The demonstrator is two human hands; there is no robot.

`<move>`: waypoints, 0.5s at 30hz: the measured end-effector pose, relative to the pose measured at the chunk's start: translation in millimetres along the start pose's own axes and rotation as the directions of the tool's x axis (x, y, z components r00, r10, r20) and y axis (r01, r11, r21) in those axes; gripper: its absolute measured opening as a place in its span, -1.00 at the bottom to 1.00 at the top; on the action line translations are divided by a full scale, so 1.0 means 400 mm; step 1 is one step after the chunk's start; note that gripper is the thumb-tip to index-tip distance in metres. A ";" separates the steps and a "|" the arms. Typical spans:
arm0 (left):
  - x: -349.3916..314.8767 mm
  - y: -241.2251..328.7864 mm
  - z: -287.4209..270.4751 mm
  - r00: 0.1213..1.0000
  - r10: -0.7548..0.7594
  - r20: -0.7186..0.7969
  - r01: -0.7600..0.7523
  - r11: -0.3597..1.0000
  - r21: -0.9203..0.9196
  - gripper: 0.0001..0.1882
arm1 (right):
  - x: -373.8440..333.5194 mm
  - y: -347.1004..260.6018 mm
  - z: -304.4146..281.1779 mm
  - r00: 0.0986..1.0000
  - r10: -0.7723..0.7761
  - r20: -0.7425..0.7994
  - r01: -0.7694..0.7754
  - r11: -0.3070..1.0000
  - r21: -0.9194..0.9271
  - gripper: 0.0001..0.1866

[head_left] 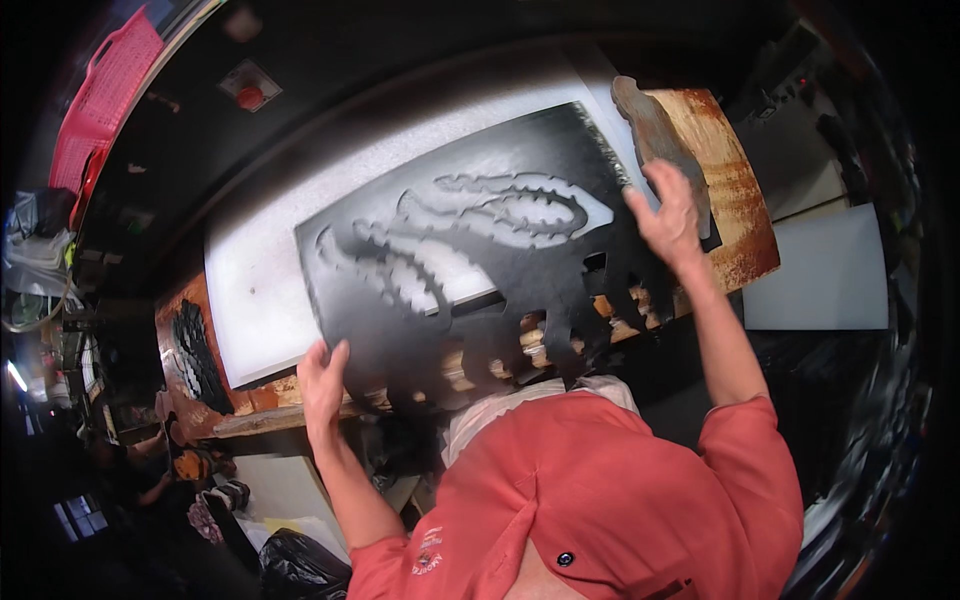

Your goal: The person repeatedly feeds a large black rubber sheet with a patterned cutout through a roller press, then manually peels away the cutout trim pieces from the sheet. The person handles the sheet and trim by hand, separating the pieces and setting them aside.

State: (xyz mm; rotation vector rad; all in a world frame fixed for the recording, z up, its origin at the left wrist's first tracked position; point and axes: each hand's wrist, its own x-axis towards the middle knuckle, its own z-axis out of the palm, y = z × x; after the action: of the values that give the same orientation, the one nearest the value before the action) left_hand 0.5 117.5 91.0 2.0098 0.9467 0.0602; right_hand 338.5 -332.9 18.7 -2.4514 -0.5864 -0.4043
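A large black sheet point(420, 345) with curved, tooth-edged cutouts lies slanted in front of me, its near edge notched and overhanging the bench edge. My left hand point(323, 380) pinches the sheet's lower left edge between thumb and fingers. At the right edge is my right hand point(668, 215), its fingers spread and the thumb close against the sheet's rim. Under the sheet lies a pale white panel point(260, 290), partly hidden, showing through the cutouts. Beyond my right hand rests a long grey-brown piece with a wavy outline point(655, 125).
The bench point(735, 190) has a worn, rust-brown top. Dark cut pieces point(195, 350) lie at its left end. A pale flat board point(820, 270) is at the right. A pink basket point(105, 95) stands far left, and a black plastic bag point(300, 565) sits lower left. Another person point(150, 465) is at far left.
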 end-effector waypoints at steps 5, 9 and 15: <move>-0.105 -0.098 -0.036 0.992 -0.103 0.078 0.110 0.990 -0.093 -0.80 | -0.170 -0.153 0.005 0.998 -0.066 0.010 0.067 0.995 -0.076 -0.41; -0.035 -0.128 -0.049 1.000 -0.009 -0.007 0.007 0.974 -0.226 -0.74 | -0.205 -0.205 -0.015 0.989 0.138 -0.049 -0.140 0.990 -0.018 -0.40; 0.174 -0.079 -0.042 0.988 0.142 -0.056 -0.152 0.895 -0.420 -0.71 | -0.268 -0.265 -0.052 0.851 0.525 0.002 -0.523 0.848 0.085 -0.37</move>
State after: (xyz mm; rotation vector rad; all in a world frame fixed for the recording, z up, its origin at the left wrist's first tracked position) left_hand 24.6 183.8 57.1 1.6713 0.7189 0.3467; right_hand 191.0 -301.4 41.1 -2.3963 0.0925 -0.1730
